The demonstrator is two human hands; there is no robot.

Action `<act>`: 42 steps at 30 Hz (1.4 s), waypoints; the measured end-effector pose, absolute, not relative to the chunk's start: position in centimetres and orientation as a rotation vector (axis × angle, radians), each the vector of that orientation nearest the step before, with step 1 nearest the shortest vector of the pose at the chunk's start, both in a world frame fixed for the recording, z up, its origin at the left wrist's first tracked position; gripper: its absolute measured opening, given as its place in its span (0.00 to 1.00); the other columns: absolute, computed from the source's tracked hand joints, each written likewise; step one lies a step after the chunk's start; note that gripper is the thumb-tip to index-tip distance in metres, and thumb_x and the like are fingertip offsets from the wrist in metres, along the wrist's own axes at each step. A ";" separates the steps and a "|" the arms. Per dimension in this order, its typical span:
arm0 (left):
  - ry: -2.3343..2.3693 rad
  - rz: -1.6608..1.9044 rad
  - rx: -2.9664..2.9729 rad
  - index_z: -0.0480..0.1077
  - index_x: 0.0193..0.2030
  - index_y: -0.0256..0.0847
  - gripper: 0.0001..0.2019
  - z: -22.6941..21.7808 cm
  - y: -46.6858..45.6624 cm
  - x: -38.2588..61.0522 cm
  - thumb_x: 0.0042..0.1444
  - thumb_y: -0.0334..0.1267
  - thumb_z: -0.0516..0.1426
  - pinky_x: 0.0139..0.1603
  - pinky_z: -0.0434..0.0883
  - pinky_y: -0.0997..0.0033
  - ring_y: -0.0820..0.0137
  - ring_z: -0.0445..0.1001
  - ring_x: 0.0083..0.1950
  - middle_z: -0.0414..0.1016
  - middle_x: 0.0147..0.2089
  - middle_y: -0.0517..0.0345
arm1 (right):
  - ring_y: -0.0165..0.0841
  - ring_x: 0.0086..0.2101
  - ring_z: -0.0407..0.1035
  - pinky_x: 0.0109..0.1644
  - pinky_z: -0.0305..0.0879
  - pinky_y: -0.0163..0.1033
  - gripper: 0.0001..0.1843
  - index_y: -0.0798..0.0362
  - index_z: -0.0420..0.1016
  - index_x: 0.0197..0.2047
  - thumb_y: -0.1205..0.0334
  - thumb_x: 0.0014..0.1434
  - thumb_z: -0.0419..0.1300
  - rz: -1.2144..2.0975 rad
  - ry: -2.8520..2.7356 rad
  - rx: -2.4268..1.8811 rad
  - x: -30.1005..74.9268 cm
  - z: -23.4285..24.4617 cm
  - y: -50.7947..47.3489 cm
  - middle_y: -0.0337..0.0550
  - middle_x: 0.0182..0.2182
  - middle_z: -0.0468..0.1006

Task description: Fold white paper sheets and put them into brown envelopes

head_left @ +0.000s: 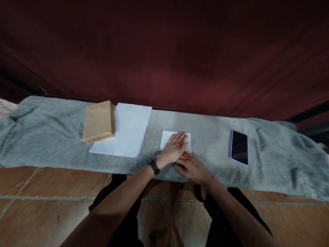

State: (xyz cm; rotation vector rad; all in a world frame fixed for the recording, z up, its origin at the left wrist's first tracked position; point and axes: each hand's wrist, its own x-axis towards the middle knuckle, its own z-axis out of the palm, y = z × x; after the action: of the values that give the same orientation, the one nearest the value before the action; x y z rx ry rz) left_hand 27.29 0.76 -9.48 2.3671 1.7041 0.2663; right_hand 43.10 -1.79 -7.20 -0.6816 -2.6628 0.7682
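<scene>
A small folded white paper lies on the grey cloth in front of me. My left hand, with a black band on its wrist, lies flat on the paper, fingers stretched out. My right hand rests just below it at the paper's near edge, fingers tucked under the left hand and pressing down; I cannot see anything held in it.
A stack of white sheets lies to the left, with a pile of brown envelopes on its left side. A phone lies face up at the right. A dark red curtain hangs behind. Tiled floor is below.
</scene>
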 end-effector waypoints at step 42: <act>1.931 0.263 2.437 0.52 0.76 0.41 0.27 -9.7 -3.2 23.8 0.73 0.43 0.43 0.78 0.44 0.50 0.60 0.45 0.79 0.48 0.79 0.50 | 0.48 0.71 0.51 0.72 0.45 0.60 0.31 0.61 0.55 0.74 0.54 0.75 0.41 0.045 -2.489 -1.400 41.0 -11.5 0.9 0.58 0.73 0.54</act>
State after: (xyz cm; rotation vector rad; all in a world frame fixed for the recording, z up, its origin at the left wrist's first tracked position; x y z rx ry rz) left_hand 23.76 -3.15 -9.70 2.4365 1.9307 0.2632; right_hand 41.03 0.91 -11.51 -1.3996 -2.4891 0.0447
